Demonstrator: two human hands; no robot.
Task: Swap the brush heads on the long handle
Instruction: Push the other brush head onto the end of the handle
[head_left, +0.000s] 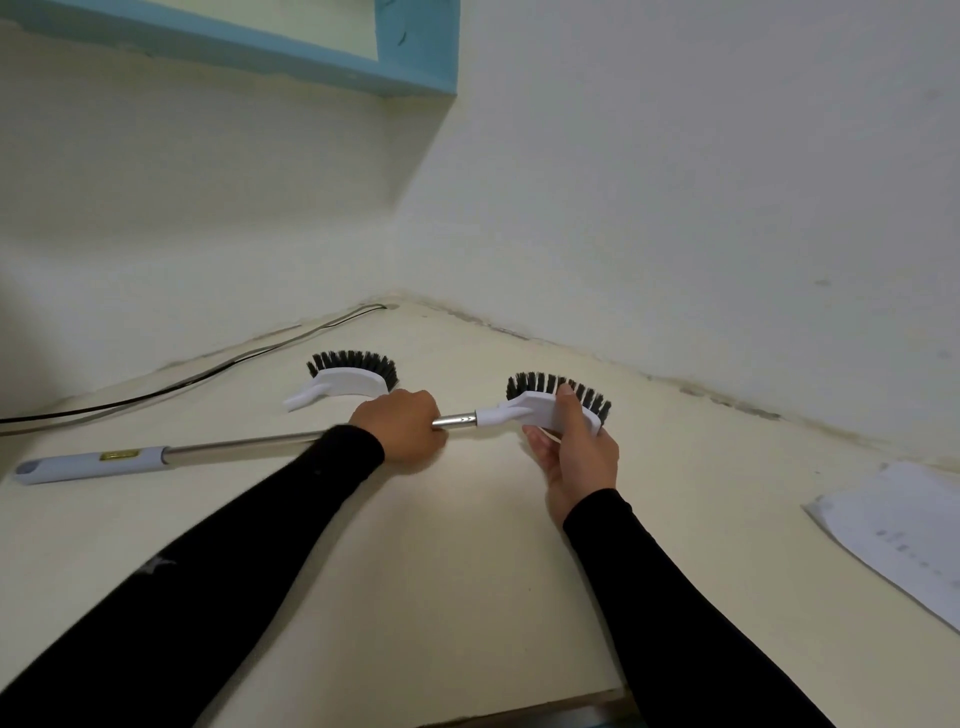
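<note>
A long metal handle (244, 446) with a grey grip end lies across the cream table, pointing right. My left hand (400, 428) is closed around its shaft near the tip. At the tip sits a white brush head with black bristles (535, 402), its neck meeting the handle's end. My right hand (576, 452) grips this head from below and behind, fingers wrapped over its white back. A second white brush head with black bristles (350, 376) lies loose on the table just beyond my left hand, bristles facing the wall.
A black cable (182, 382) runs along the back left of the table (441, 597) toward the corner. Sheets of white paper (898, 530) lie at the right edge. Walls close the table at back and right; a blue shelf (415, 52) hangs above.
</note>
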